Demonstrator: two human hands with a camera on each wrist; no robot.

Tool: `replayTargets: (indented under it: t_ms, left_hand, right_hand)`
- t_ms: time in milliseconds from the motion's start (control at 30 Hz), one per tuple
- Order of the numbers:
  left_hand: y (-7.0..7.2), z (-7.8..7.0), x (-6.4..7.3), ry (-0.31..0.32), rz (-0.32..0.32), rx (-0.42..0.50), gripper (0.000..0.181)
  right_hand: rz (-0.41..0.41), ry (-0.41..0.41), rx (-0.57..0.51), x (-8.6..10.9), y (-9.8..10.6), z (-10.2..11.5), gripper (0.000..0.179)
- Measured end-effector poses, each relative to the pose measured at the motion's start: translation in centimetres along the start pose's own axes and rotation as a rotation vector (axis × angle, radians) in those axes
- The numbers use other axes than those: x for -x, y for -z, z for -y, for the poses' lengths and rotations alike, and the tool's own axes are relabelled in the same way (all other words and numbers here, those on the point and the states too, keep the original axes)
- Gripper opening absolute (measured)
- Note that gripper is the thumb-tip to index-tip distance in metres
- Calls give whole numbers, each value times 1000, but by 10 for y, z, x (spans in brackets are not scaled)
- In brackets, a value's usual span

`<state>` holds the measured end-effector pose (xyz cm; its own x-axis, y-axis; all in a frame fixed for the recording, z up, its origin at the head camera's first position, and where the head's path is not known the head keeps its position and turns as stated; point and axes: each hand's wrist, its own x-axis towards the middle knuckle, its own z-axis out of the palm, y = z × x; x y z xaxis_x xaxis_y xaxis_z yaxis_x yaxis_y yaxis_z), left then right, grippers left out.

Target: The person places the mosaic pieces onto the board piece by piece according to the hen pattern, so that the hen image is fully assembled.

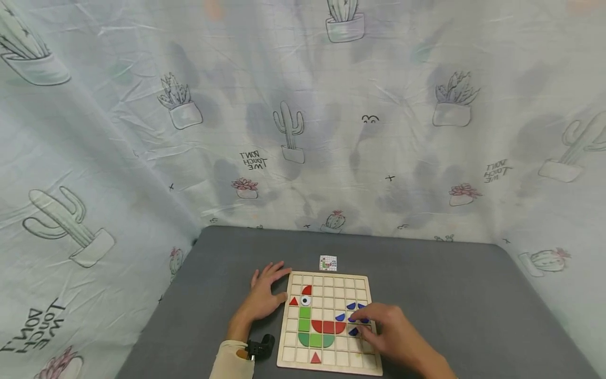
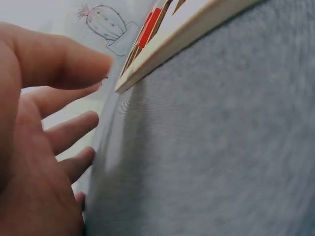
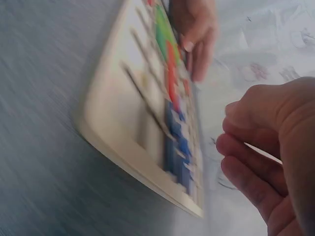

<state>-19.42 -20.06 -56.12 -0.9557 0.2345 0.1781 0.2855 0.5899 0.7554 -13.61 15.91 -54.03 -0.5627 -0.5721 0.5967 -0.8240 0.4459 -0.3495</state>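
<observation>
A wooden grid board (image 1: 345,363) lies on the table with coloured flat pieces in its squares. My right hand (image 1: 395,337) reaches over the board's right side, index fingertip at a blue piece (image 1: 351,319) and thumb slightly apart, near a lower blue piece (image 1: 353,332). Several more blue pieces, such as this upper one (image 1: 351,306), surround the fingertips; some are partly covered by the hand. In the right wrist view, the bent fingers (image 3: 251,182) show nothing between them. My left hand (image 1: 263,296) rests along the board's upper left edge, fingers spread, thumb at the rim.
A small printed pattern card (image 1: 328,263) lies just beyond the board. Green pieces (image 1: 305,318), red pieces (image 1: 328,327), red triangles (image 1: 315,358) and a round eye piece (image 1: 305,300) sit on the grid. A cactus-print curtain (image 1: 322,131) hangs behind the grey table (image 1: 227,252).
</observation>
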Motion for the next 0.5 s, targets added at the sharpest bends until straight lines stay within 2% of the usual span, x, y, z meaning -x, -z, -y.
replayTargets:
  t_ms: [133,300,400,500]
  left_hand:
    - [17,-8,2,-8,-32,-6,60]
    - [57,-32,9,-42,-64,-103,60]
    - [81,-47,18,-92,-134,-209,59]
    - [99,-59,28,-143,-234,-313,56]
  right_hand:
    - [-86,-48,145,-7,24,-1,38]
    - [-182,-147,356,-18,67,0,50]
    - [-208,-217,429,-21,91,1,61]
    - [-211,-261,487,-20,107,1,71]
